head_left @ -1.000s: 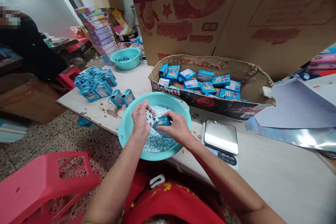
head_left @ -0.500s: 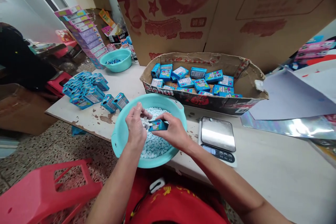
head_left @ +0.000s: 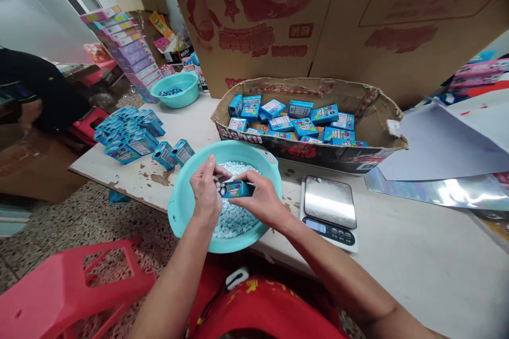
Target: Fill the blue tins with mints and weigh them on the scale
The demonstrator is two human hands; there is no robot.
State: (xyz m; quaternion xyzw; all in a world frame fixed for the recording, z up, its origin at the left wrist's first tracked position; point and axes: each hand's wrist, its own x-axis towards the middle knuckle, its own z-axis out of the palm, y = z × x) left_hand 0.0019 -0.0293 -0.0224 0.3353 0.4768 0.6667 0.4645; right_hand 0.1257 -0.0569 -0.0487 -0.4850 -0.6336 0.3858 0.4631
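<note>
Head view: your right hand (head_left: 264,197) grips a blue box (head_left: 234,189) over the turquoise basin (head_left: 183,196); your left hand (head_left: 205,190) cups white pellets (head_left: 217,185) at its end. Transfer appears unfinished; contents of the boxes (head_left: 305,127) in the cardboard tray (head_left: 338,158): cannot tell.

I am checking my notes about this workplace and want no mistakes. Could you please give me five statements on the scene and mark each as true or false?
1. The right hand holds a small blue printed cardboard box. True.
2. The left hand holds a second blue box. False: it holds small white round pieces.
3. Both hands are over a round turquoise plastic basin with white pieces in it. True.
4. The flat digital scale with a silver plate stands left of the basin. False: it stands to the right.
5. Blue boxes lie in the open brown cardboard tray beyond the basin. True.
</note>
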